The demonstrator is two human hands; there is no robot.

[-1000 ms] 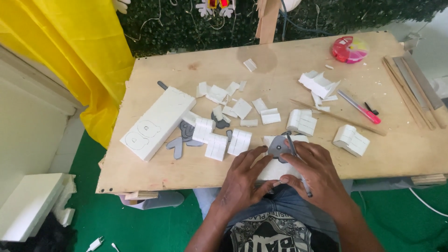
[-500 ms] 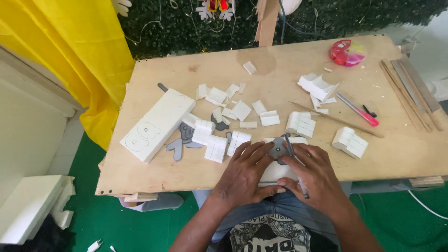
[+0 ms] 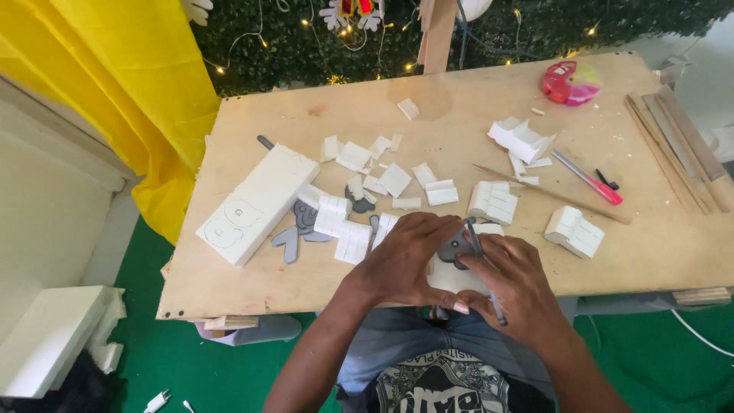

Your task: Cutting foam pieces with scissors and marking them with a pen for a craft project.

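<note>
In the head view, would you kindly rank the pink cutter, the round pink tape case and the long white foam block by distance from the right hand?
From the right hand:
1. Pink cutter, up and to its right, mid-table.
2. Long white foam block, far across to the left, past the left hand.
3. Round pink tape case, at the far right edge of the table; close to the block's distance, so tentative.

You see white foam pieces (image 3: 505, 202) and grey shapes (image 3: 300, 226) on your tan table (image 3: 642, 252), a pink cutter (image 3: 589, 177) right, yellow cloth (image 3: 115, 84) left, and a possibly pink-and-yellow tape roll (image 3: 570, 81) far right.
</note>
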